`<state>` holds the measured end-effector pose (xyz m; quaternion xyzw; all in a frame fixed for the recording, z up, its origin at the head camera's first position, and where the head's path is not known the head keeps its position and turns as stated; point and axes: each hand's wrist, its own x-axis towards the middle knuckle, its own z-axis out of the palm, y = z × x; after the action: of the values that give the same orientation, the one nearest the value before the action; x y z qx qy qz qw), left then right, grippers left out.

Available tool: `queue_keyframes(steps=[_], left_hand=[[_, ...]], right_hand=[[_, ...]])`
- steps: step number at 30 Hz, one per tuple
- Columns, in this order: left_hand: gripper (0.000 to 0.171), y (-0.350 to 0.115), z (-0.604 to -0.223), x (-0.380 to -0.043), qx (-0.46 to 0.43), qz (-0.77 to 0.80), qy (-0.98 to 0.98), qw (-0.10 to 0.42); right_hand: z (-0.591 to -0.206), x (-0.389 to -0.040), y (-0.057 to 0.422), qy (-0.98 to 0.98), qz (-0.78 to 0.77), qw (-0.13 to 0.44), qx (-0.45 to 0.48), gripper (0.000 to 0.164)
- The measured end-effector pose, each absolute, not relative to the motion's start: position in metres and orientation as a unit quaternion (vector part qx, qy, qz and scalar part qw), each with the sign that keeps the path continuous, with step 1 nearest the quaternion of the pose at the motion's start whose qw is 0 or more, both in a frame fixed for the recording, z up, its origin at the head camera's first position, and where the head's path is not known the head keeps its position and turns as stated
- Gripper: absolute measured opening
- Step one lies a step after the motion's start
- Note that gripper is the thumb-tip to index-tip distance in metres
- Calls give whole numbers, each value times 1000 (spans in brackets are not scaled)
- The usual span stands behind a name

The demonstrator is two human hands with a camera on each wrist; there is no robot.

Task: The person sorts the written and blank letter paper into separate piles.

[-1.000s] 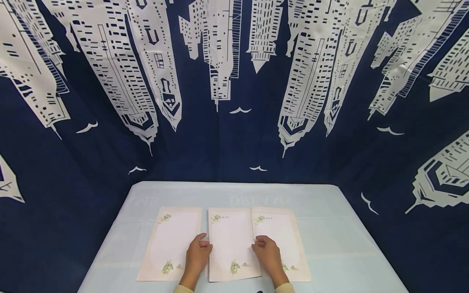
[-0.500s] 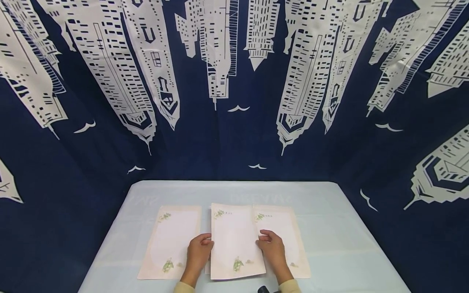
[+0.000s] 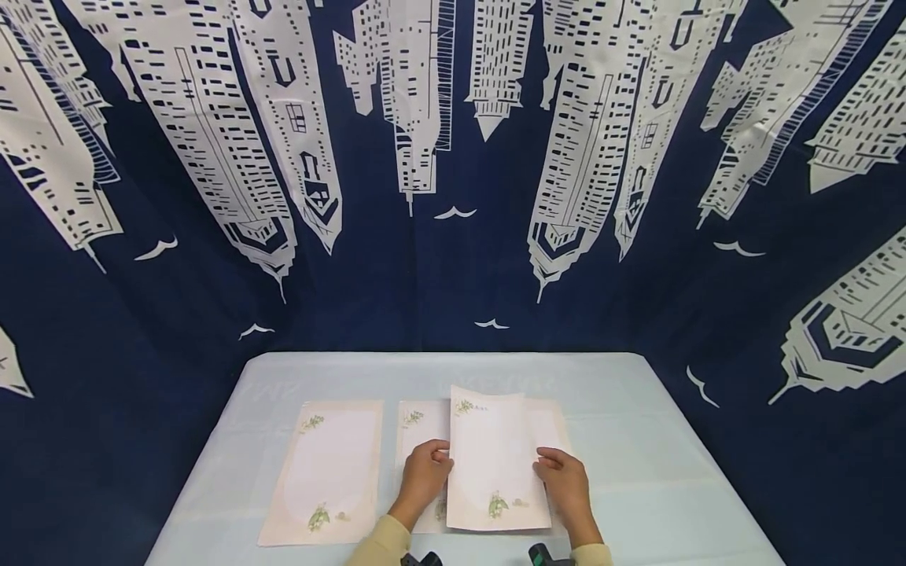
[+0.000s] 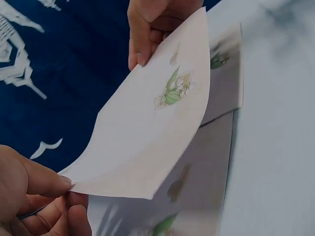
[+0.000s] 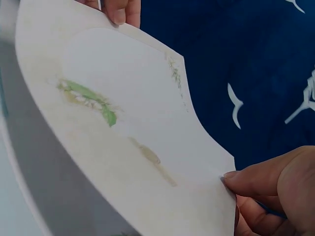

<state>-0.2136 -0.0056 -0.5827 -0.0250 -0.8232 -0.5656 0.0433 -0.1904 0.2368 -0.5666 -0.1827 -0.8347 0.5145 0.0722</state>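
Observation:
A sheet of decorated letter paper [image 3: 495, 464], pale pink with green flower prints, is lifted off the table. My left hand [image 3: 425, 478] pinches its left edge between thumb and fingers. On the opposite edge, my right hand [image 3: 565, 481] pinches it too. The sheet bows between the hands in the left wrist view. Beneath it lie the middle paper [image 3: 418, 428] and the right-hand paper [image 3: 550, 424], both partly covered. Matching paper [image 3: 329, 472] lies apart at the left.
A white-covered table [image 3: 658, 472] bears the papers. Behind it and at both sides hangs a dark blue cloth [image 3: 396, 291] with white building and bird prints. Dark wrist devices [image 3: 541, 555] show at the lower frame edge.
Both hands have lifted the sheet from the middle and carried it right, over the right-hand paper. The middle paper beneath is now partly uncovered. The left paper stays on the table.

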Motion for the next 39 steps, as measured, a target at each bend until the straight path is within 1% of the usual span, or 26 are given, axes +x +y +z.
queue_keyframes(steps=[9, 14, 18, 21, 24, 25, 27, 28, 30, 32, 35, 39], left_hand=[[25, 37, -587, -218, -54, -557, -828, 23], [28, 51, -590, -218, -68, -530, -845, 26], [13, 57, -592, -217, -88, -511, -854, 38], [22, 59, -593, -217, -104, -500, -858, 43], [25, 60, -592, -216, -109, -493, -863, 30], [23, 60, -591, -216, -111, -490, -864, 26], [15, 59, -589, -216, -114, -480, -870, 17], [15, 59, -587, -216, -114, -474, -873, 15], [22, 57, -585, -217, -117, -463, -878, 16], [33, 55, -583, -218, -118, -458, -881, 14], [32, 51, -582, -220, -114, -468, -877, 12], [28, 41, -583, -221, -97, -462, -881, 26]], right_hand=[[-568, -186, 271, -857, 460, 105, -208, 27], [-568, -187, 283, -866, 439, 103, -218, 27], [-568, -189, 289, -870, 428, 98, -226, 24], [-568, -191, 292, -873, 421, 99, -227, 23], [-570, -192, 295, -877, 413, 98, -225, 22], [-570, -192, 296, -878, 410, 96, -226, 22], [-570, -192, 298, -881, 405, 92, -225, 23], [-570, -193, 299, -882, 404, 89, -224, 24], [-568, -192, 299, -884, 403, 84, -223, 27], [-567, -192, 299, -884, 402, 84, -224, 29], [-567, -193, 298, -885, 398, 85, -225, 30], [-566, -193, 293, -881, 408, 81, -228, 31]])
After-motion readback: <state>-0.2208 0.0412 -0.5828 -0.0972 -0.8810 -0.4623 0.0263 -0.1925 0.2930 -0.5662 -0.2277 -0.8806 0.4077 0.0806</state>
